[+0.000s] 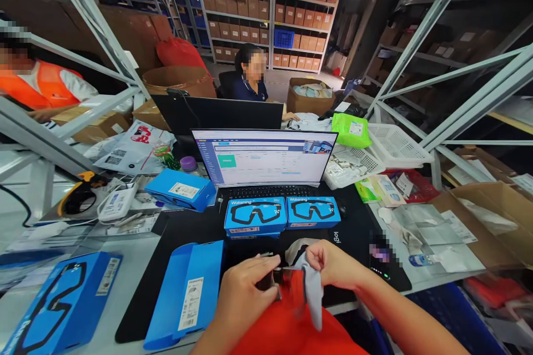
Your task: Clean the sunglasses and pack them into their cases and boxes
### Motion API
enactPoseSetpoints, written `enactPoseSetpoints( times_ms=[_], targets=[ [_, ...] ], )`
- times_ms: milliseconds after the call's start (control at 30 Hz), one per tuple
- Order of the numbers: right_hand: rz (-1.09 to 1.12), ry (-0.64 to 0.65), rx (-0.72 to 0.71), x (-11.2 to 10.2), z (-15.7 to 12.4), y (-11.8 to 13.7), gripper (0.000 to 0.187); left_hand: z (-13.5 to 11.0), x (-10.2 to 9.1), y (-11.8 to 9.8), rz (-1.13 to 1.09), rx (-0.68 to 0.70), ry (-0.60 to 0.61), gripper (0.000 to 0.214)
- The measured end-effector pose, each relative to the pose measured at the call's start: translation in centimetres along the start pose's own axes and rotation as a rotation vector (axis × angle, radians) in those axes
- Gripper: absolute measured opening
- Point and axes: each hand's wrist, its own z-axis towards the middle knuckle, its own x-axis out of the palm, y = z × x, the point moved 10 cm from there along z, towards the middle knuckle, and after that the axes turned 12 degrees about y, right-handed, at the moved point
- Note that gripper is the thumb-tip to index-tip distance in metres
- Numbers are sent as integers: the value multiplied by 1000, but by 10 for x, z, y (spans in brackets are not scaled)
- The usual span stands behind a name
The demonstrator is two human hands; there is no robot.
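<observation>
My left hand [245, 288] is closed around a dark pair of glasses [277, 277] held just above the near desk edge. My right hand [328, 263] pinches a grey cloth [312, 294] against the glasses; the cloth hangs down over my orange top. Beyond my hands, two blue glasses boxes [255, 215] [312, 212] lie side by side in front of a keyboard [266, 192]. An open blue box [187, 291] lies to the left on the black desk mat [175, 227].
A lit monitor [264, 156] stands behind the keyboard. More blue boxes [58, 305] [181, 188] lie at the left, a phone [378, 258] and clear bags [433, 238] at the right. White baskets [395, 147], cartons and shelving surround. A seated person [250, 77] faces me; another person in an orange vest [37, 86] is at the left.
</observation>
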Motion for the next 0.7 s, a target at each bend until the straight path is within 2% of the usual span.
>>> enactPoseSetpoints(
  times_ms=[67, 133, 267, 333, 400, 533, 600, 700],
  targets=[
    [-151, 48, 28, 1, -5, 4, 31, 2, 3, 4, -57, -21, 32, 49],
    [-348, 39, 46, 6, -7, 10, 25, 6, 6, 3, -88, -27, 46, 50],
    [-708, -158, -18, 27, -1, 37, 26, 14, 15, -15, -102, 28, 106, 47],
    [-810, -214, -35, 36, 0, 44, 29, 15, 20, -20, -120, 31, 154, 47],
    [-803, -129, -29, 40, 0, 41, 33, 12, 21, -16, -157, 3, 178, 50],
    [-627, 174, -61, 37, -13, 30, 43, 3, 17, 0, -263, -65, 162, 56],
    [-549, 226, -86, 30, -19, 28, 43, 3, 17, 3, -291, -74, 167, 52],
    [-429, 200, -89, 24, -22, 23, 42, 10, 16, -2, -253, -65, 206, 48]
  ],
)
